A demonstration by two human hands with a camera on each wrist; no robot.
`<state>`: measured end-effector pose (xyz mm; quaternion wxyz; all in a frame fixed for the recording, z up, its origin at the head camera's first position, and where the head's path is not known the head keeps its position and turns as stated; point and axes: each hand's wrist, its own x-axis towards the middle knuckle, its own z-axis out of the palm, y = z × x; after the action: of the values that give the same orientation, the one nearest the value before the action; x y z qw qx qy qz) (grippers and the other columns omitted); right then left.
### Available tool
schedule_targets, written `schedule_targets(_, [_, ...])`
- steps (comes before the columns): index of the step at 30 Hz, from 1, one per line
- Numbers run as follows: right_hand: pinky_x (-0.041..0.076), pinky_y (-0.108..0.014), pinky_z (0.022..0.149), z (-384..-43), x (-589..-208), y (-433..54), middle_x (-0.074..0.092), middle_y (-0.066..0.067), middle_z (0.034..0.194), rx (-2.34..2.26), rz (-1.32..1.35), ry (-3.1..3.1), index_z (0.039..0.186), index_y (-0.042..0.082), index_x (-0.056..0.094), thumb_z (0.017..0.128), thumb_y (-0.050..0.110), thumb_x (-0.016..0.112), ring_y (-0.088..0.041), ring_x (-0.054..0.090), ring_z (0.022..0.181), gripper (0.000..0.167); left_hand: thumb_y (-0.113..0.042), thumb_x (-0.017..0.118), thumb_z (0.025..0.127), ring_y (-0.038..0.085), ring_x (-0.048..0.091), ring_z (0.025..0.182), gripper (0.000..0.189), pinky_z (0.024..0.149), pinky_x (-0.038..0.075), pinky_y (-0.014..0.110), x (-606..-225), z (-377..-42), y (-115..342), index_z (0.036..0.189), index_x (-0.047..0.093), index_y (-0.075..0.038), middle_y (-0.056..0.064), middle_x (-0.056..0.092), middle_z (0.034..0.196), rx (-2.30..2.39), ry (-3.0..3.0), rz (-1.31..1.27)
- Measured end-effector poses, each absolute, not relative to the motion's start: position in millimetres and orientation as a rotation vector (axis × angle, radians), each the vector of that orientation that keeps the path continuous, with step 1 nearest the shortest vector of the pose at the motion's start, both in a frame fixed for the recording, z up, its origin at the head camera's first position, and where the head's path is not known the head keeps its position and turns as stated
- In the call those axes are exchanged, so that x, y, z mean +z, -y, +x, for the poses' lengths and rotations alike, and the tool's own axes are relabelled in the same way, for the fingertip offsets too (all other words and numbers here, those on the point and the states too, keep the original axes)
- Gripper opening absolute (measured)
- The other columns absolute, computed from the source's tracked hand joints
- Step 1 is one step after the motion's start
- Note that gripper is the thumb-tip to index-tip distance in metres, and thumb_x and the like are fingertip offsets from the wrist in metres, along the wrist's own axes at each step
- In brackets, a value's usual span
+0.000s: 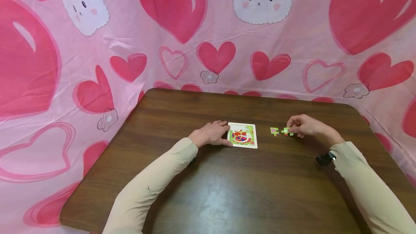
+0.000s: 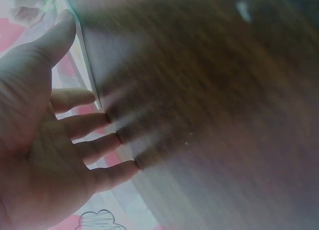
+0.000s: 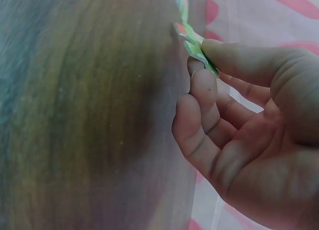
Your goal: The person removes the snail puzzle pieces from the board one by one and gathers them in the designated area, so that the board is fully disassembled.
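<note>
A square puzzle board (image 1: 255,140) with a white border and a colourful snail picture lies on the table; part of its upper area shows white. My left hand (image 1: 212,134) rests at the board's left edge, thumb and fingers extended and touching it; the left wrist view shows those fingers (image 2: 82,124) spread along the rim. To the right, my right hand (image 1: 305,125) pinches a green puzzle piece (image 3: 200,55) between thumb and fingertips. Another green puzzle piece (image 1: 274,131) with a pink patch lies on the table between the board and the held piece.
The brown wooden table (image 1: 208,190) has rounded corners. A pink cloth (image 1: 227,28) with hearts and white animal faces hangs behind it and along its sides. A dark band (image 1: 325,159) sits on the right wrist.
</note>
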<state>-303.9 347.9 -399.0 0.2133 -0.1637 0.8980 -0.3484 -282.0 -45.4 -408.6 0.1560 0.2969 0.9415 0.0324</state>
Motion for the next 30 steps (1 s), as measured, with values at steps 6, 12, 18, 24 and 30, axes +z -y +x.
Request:
schedule_targets(6, [0.049,-0.028,0.053,-306.9,-404.1,-346.1,0.060,-0.007,0.074,-0.943,-0.450,-2.511,0.101,-0.004,0.059,0.091,0.012,0.068,-0.012,0.052,0.059,0.020,-0.067,0.059,0.086,0.030,0.023,0.151,0.085,0.118,0.026,0.055,-407.0,-281.4,46.1,0.152,0.037,-0.017,0.008,0.027,0.163,0.098,-2.691,0.831])
schedule_targets(12, [0.045,-0.025,0.050,-309.1,-407.5,-345.2,0.059,-0.003,0.072,-0.899,-0.411,-2.539,0.096,-0.003,0.058,0.090,0.011,0.070,-0.010,0.047,0.055,0.019,-0.067,0.058,0.086,0.030,0.023,0.151,0.085,0.119,0.025,0.055,-407.6,-281.3,45.7,0.152,0.037,-0.018,0.008,0.026,0.163,0.090,-2.694,0.832])
schedule_targets(18, [0.044,-0.026,0.049,-310.9,-408.6,-343.5,0.055,0.002,0.069,-0.793,-0.403,-2.632,0.089,0.002,0.058,0.085,0.016,0.076,-0.010,0.048,0.056,0.023,-0.068,0.058,0.086,0.031,0.023,0.151,0.085,0.118,0.025,0.055,-408.2,-281.3,46.2,0.152,0.038,-0.018,0.008,0.026,0.163,0.087,-2.697,0.826])
schedule_targets(24, [0.044,-0.026,0.053,-310.3,-407.1,-342.6,0.059,0.001,0.070,-0.752,-0.431,-2.691,0.090,0.003,0.060,0.085,0.023,0.077,-0.011,0.051,0.060,0.027,-0.067,0.058,0.086,0.031,0.023,0.151,0.084,0.118,0.025,0.055,-407.8,-281.6,45.2,0.151,0.039,-0.018,0.008,0.026,0.163,0.083,-2.696,0.832])
schedule_targets(30, [0.045,-0.026,0.056,-309.1,-399.9,-335.8,0.061,-0.001,0.075,-0.709,-0.455,-2.726,0.092,0.005,0.061,0.087,0.026,0.074,-0.011,0.053,0.062,0.025,-0.067,0.058,0.087,0.031,0.023,0.151,0.084,0.118,0.026,0.055,-408.0,-281.2,44.9,0.152,0.038,-0.018,0.008,0.026,0.163,0.081,-2.694,0.826])
